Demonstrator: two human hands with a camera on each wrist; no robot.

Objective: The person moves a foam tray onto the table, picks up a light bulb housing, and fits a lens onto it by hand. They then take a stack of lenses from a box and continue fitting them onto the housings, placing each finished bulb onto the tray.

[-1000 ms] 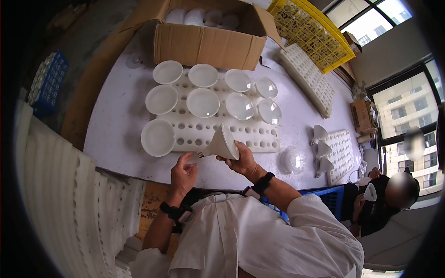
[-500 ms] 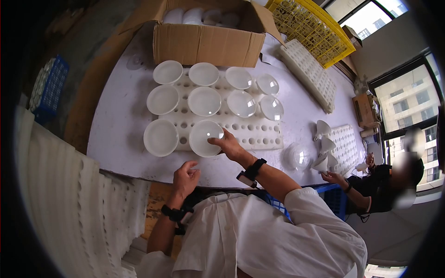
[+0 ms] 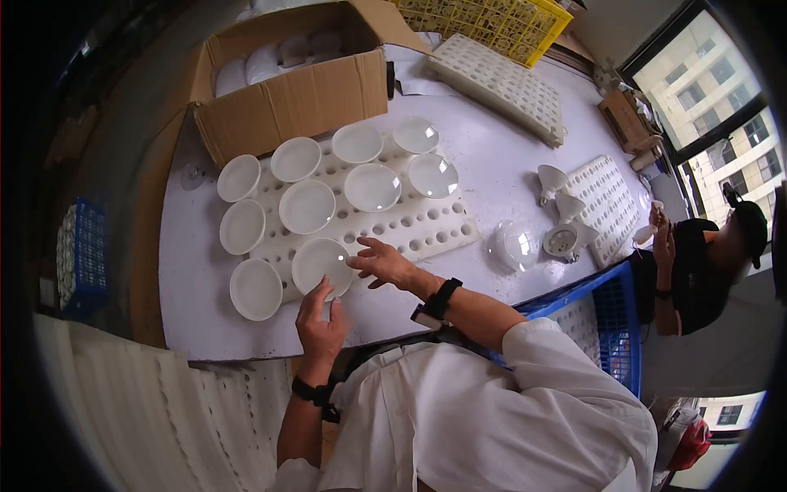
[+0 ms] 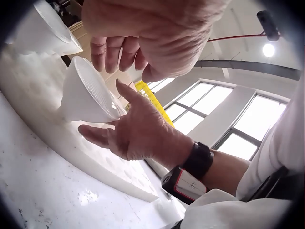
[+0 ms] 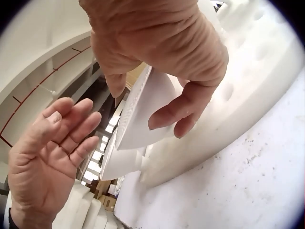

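Just in front of my right hand (image 3: 385, 266) is a white cone-shaped reflector bulb (image 3: 316, 266), upright in the front row of a white foam holder (image 5: 200, 148). My right fingers are spread loosely beside its rim; in the right wrist view they overlap the cone (image 5: 147, 112) without curling round it. My left hand (image 3: 322, 332) is raised near the front of that bulb, palm turned inward, fingers relaxed and holding nothing. To its left stands another bulb (image 3: 256, 289). Several more fill the two rows behind, some with shiny clear-looking faces. Holes along the holder's right front hold no bulbs.
Behind the holder stands an open carton (image 3: 295, 102) with white rounded items inside. A clear dome (image 3: 515, 246) and several bulbs (image 3: 561, 242) lie to the right, beside a second foam holder (image 3: 605, 205). Another person (image 3: 697, 271) sits at the right, near a blue crate (image 3: 619, 340).
The bulb my right hand held went into the front row beside the leftmost one, and the hand has let go. My left hand has come up closer to it. The view has turned.
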